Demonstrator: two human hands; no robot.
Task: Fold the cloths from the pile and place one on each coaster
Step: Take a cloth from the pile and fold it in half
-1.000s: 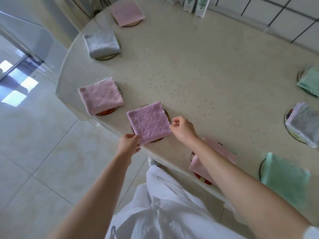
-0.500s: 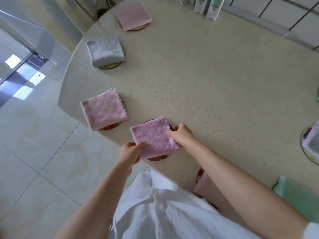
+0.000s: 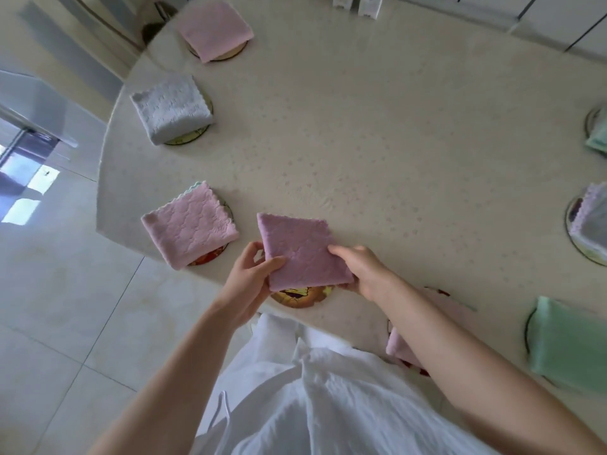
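A folded purple quilted cloth is lifted and tilted above a round patterned coaster at the near table edge. My left hand grips its near-left edge, thumb on top. My right hand holds its right side. The coaster's near half shows below the cloth. Around the round cream table, other folded cloths rest on coasters: a pink one, a grey one, a pink one at the far left, a green one and a pale pink one under my right forearm.
At the right edge lie a grey-lilac cloth on a coaster and a green cloth partly out of frame. White boxes stand at the table's far side. Tiled floor lies to the left. My white garment is below.
The purple cloth lay flat on its coaster a second ago; both hands have since taken hold of it and lifted it, which uncovers the coaster. The camera has shifted too.
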